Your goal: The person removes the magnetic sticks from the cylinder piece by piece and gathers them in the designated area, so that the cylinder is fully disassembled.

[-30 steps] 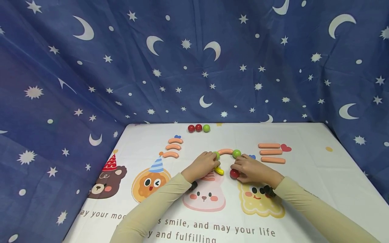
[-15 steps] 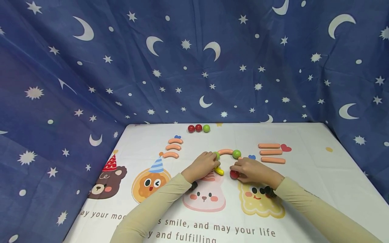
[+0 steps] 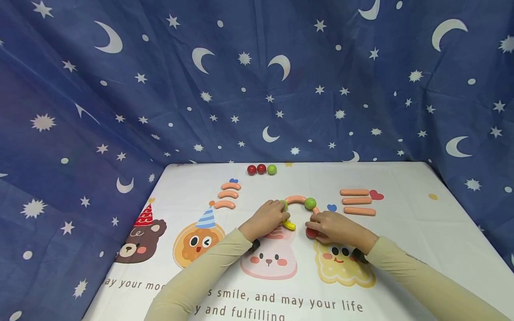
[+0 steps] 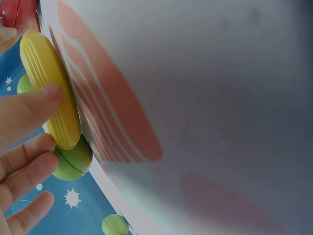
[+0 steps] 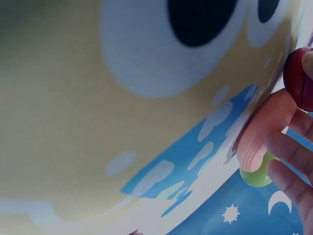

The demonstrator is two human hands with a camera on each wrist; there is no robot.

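My left hand [image 3: 267,218] has its thumb on a yellow banana piece [image 4: 63,117], fingers beside a green ball [image 4: 76,161]. That banana [image 3: 289,225] lies below the green ball [image 3: 284,205] in the head view. My right hand [image 3: 339,227] holds a red ball [image 3: 311,233] at the table, its thumb on the ball [image 5: 298,81] in the right wrist view. Two of its fingers lie along a curved sausage [image 5: 266,129], which joins the red ball to another green ball [image 5: 257,171]. A curved sausage [image 3: 296,199] spans between the two green balls in an arch.
Two red balls [image 3: 256,169] and a green one [image 3: 271,169] line the back. Three curved sausages [image 3: 228,194] lie at left, three straight ones [image 3: 356,201] at right. The printed white cloth [image 3: 421,249] covers the table; starry blue curtains [image 3: 241,111] stand behind and at left.
The right hand has shifted slightly right and nearer, with the red ball. More of the curved sausage beside it shows, and the right green ball has turned so its seam shows. The left hand stays put.
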